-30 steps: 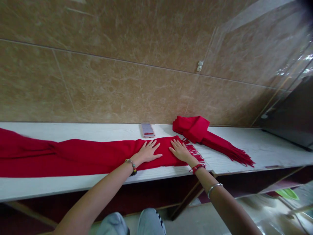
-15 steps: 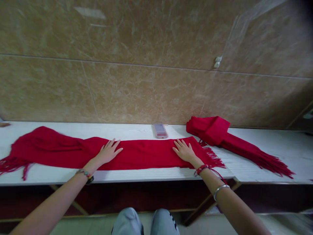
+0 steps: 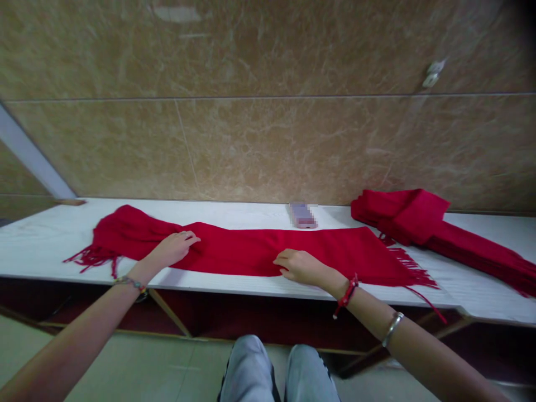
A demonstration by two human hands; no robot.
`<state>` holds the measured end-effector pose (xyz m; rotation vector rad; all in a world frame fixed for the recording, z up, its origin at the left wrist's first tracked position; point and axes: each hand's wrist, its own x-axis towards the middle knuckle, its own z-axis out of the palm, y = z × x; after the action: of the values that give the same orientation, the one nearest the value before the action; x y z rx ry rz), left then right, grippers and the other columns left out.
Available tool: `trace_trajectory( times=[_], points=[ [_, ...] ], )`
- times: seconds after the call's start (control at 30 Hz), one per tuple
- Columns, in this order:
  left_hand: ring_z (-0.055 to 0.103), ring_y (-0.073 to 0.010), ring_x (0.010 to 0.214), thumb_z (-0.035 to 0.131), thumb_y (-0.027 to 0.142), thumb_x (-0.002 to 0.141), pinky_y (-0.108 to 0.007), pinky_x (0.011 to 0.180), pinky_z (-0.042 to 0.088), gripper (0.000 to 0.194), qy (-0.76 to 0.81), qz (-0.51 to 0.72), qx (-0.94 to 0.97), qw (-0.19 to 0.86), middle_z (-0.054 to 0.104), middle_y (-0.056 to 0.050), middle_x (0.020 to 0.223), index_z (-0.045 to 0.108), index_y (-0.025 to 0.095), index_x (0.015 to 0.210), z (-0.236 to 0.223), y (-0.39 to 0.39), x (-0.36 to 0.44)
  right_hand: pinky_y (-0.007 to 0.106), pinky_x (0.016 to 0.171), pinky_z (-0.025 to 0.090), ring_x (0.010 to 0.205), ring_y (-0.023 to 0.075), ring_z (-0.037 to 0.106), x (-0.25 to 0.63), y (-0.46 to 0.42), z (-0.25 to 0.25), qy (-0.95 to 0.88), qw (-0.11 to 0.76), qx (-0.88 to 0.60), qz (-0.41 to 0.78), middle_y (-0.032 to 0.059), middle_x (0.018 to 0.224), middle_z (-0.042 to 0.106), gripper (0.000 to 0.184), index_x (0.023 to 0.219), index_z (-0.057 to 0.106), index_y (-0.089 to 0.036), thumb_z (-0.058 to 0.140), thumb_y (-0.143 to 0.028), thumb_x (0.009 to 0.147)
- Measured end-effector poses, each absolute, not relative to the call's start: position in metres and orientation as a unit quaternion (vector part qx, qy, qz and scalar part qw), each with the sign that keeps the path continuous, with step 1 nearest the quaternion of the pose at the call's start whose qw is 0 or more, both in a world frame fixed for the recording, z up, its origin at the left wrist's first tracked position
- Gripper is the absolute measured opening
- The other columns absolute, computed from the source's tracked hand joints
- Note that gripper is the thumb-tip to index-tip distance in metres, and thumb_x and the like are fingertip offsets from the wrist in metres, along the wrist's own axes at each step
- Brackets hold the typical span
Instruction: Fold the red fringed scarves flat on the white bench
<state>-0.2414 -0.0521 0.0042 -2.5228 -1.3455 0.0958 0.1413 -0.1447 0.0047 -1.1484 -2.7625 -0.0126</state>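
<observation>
One red scarf (image 3: 238,254), bunched at its left end

It lies along the front edge of the white surface (image 3: 37,245). We curl our left hand (image 3: 171,249) over its creases, our right hand (image 3: 304,268) over its middle; whether either pinches cloth, we cannot tell. An uneven pull could deepen those creases.

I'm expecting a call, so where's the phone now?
In the head view, just right of centre, the phone lies on the counter, between the spread scarf and the wall.

1 phone (image 3: 303,215) on white countertop (image 3: 247,214) near brown marbled wall (image 3: 268,148)
</observation>
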Motion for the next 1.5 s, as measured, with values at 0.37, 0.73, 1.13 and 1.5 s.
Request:
trace_trajectory(
  times=[0.37, 0.73, 1.13, 1.5],
  points=[
    [0.055, -0.0198, 0.088, 0.034, 0.010, 0.080, -0.031, 0.080, 0.045, 0.031, -0.596, -0.095, -0.774, 0.193, 0.054, -0.012, 0.101, 0.055, 0.011, 0.102, -0.002, -0.027, -0.239, 0.030, 0.084, 0.046, 0.101, 0.0201, 0.058, 0.137, -0.143, -0.016, -0.877, 0.124, -0.462, -0.031, 0.0134, 0.113, 0.060, 0.052, 0.126, 0.045, -0.012, 0.035, 0.000, 0.077],
    [0.051, -0.0221, 0.096, 0.030, 0.011, 0.082, -0.033, 0.088, 0.042, 0.032, -0.535, -0.091, -0.812, 0.214, 0.055, -0.012, 0.100, 0.055, 0.011, 0.102, 0.005, -0.040, -0.260, 0.034, 0.082, 0.049, 0.096, 0.0227, 0.061, 0.138, -0.151, -0.013, -0.895, 0.091, -0.433, -0.056, 0.0153, 0.110, 0.062, 0.042, 0.118, 0.051, -0.011, 0.035, 0.000, 0.081],
    [0.056, -0.0222, 0.087, 0.035, 0.009, 0.078, -0.031, 0.071, 0.046, 0.036, -0.558, -0.046, -0.796, 0.230, 0.055, -0.011, 0.103, 0.054, 0.015, 0.107, 0.015, -0.053, -0.249, 0.029, 0.084, 0.047, 0.096, 0.0198, 0.061, 0.155, -0.147, -0.012, -0.864, 0.117, -0.489, -0.043, 0.0105, 0.106, 0.065, 0.038, 0.109, 0.059, -0.015, 0.037, -0.002, 0.081],
    [0.044, -0.0132, 0.119, 0.024, -0.004, 0.068, -0.025, 0.094, 0.039, 0.069, -0.496, 0.032, -0.867, 0.038, 0.042, -0.002, 0.136, 0.042, 0.021, 0.130, -0.010, -0.083, -0.288, 0.035, 0.095, 0.043, 0.112, 0.0197, 0.051, 0.185, -0.162, -0.031, -0.919, 0.128, -0.372, -0.033, 0.0136, 0.118, 0.058, 0.035, 0.114, 0.057, -0.011, 0.037, -0.008, 0.085]
  ],
)
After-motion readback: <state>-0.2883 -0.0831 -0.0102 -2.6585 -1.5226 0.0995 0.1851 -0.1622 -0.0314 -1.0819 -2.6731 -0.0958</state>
